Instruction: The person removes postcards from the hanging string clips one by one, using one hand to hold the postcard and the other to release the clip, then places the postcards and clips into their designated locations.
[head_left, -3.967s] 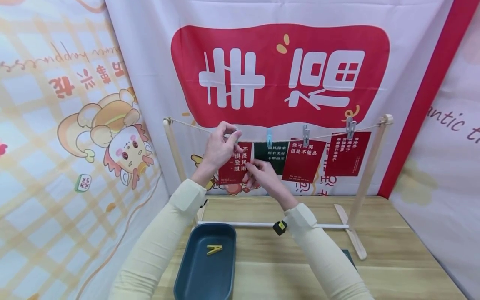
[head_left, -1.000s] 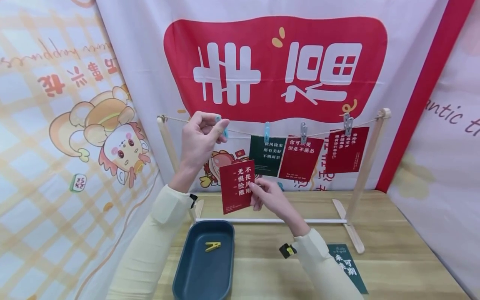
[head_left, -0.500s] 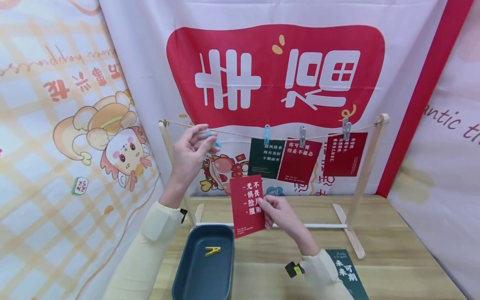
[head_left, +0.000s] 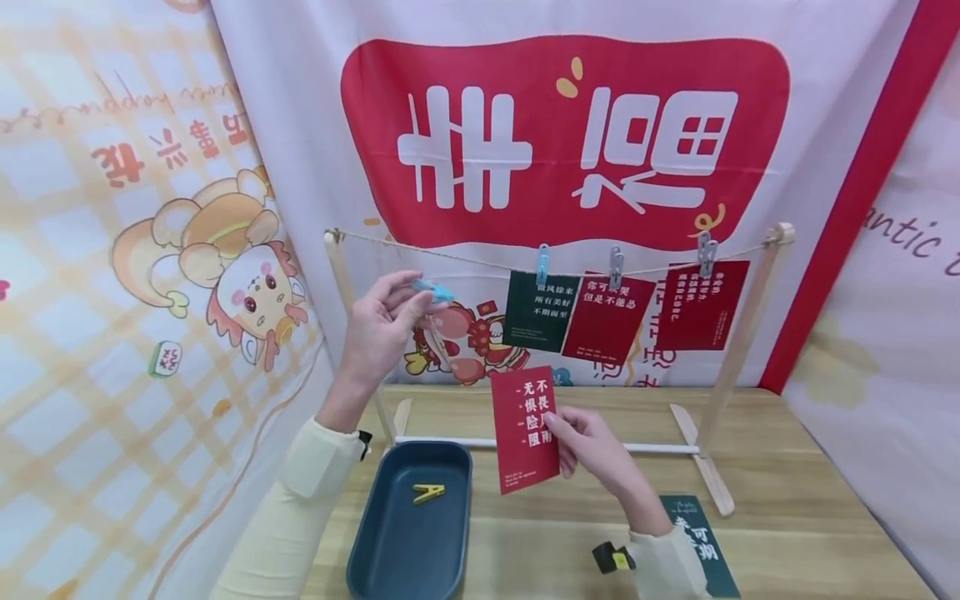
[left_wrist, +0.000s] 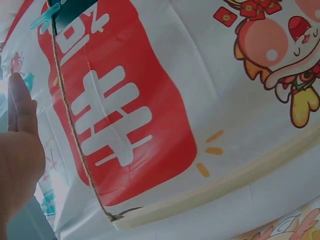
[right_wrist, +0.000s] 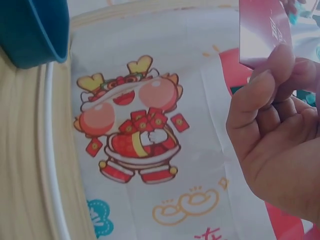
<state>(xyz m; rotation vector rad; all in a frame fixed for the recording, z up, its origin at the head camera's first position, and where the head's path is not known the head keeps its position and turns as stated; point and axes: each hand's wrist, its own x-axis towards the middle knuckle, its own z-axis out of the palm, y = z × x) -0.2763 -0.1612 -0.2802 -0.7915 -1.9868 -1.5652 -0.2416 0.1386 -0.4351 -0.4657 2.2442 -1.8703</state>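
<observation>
In the head view my left hand (head_left: 378, 337) pinches a light-blue clothespin (head_left: 435, 291) between thumb and fingers, in front of the left part of the string (head_left: 450, 254). My right hand (head_left: 596, 450) grips a red card (head_left: 525, 429) with white characters by its right edge, lower down and apart from the string. Three cards hang on the line: a green card (head_left: 536, 321) under a blue clothespin (head_left: 542, 265), a red card (head_left: 607, 321) under a grey clothespin (head_left: 616, 267), and another red card (head_left: 705, 308) at the right end, where grey clothespins (head_left: 707, 254) overlap its top.
A dark blue tub (head_left: 360, 533) with a yellow clothespin (head_left: 428, 492) in it stands at the front left. Wooden posts (head_left: 738, 350) with a white crossbar (head_left: 480, 444) hold the string. A green card (head_left: 701, 542) lies on the table by my right sleeve. Printed cloths hang behind and beside.
The red card has come off the left part of the string, down and right in my right hand. My left hand has drawn down and left from the string with the blue clothespin.
</observation>
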